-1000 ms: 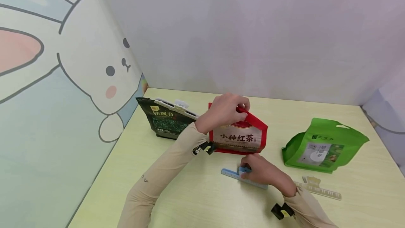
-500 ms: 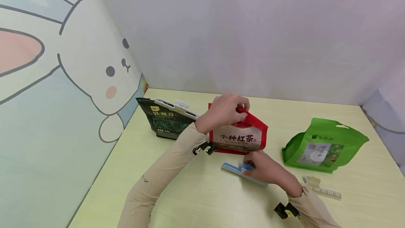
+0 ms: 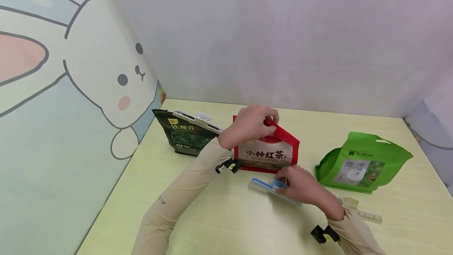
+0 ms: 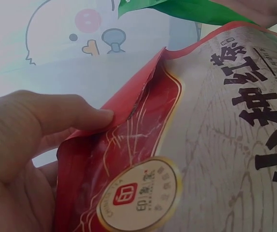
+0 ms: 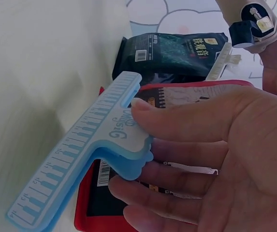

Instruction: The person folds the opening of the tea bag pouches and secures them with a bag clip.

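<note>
My left hand (image 3: 253, 125) pinches the folded top edge of a red tea bag (image 3: 266, 153), which stands on the table. In the left wrist view the thumb presses the red fold (image 4: 128, 99) from the near side. In front of that bag, my right hand (image 3: 299, 184) holds a blue bag clip (image 3: 261, 185) by its handle. The right wrist view shows the clip's long bar (image 5: 65, 159), printed with piano keys, with the thumb on one handle plate and fingers at the other.
A black tea bag (image 3: 187, 135) with a white clip (image 3: 198, 120) across its top stands at the left. To the right stands a green tea bag (image 3: 361, 168). A beige clip (image 3: 368, 215) lies in front of it, partly behind the right forearm.
My right hand has lifted the blue clip slightly and shifted a little right and toward the red bag. The left hand and the red bag have stayed in place.
</note>
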### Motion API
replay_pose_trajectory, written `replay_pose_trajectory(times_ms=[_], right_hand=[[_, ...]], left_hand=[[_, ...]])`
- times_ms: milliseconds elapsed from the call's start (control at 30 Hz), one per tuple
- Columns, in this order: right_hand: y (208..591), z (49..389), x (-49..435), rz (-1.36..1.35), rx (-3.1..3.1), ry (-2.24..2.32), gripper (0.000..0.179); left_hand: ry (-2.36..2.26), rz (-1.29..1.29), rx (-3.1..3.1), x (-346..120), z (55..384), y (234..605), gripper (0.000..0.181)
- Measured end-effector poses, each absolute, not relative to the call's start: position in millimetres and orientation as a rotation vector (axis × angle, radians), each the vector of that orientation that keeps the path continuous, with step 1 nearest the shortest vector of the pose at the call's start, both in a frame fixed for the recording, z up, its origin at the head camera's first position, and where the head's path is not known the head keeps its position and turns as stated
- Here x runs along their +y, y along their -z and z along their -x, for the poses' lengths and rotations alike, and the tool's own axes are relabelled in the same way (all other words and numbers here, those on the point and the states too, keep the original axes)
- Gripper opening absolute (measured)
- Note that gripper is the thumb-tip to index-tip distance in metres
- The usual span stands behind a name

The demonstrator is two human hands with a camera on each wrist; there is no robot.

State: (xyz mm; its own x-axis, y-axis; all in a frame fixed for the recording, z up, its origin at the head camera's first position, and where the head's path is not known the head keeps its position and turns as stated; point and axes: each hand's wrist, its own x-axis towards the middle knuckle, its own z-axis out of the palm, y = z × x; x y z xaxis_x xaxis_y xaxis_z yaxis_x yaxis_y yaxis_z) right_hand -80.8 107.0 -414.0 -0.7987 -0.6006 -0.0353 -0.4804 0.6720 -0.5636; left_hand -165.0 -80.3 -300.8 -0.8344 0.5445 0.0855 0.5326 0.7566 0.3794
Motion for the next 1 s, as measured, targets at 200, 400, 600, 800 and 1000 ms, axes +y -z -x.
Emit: replay_pose_trajectory(times_ms=[200, 400, 600, 800, 1000], right_hand=[[409, 83, 111, 0.877, 2.67, 0.795, 0.013], [396, 84, 117, 0.883, 2.671, 0.83, 0.013], [383, 82, 123, 0.93, 2.722, 0.855, 0.016], [376, 81, 128, 0.954, 2.761, 0.852, 0.02], [369, 80, 131, 0.982, 2.791, 0.872, 0.023]], left_hand=[[-0.62, -0.888, 2.918, -80, 166, 302, 0.009], [-0.64, -0.904, 2.923, -80, 167, 303, 0.008], [-0.656, -0.904, 2.931, -81, 167, 303, 0.008], [-0.655, -0.889, 2.934, -80, 166, 303, 0.01], [-0.667, -0.89, 2.931, -80, 166, 303, 0.009]])
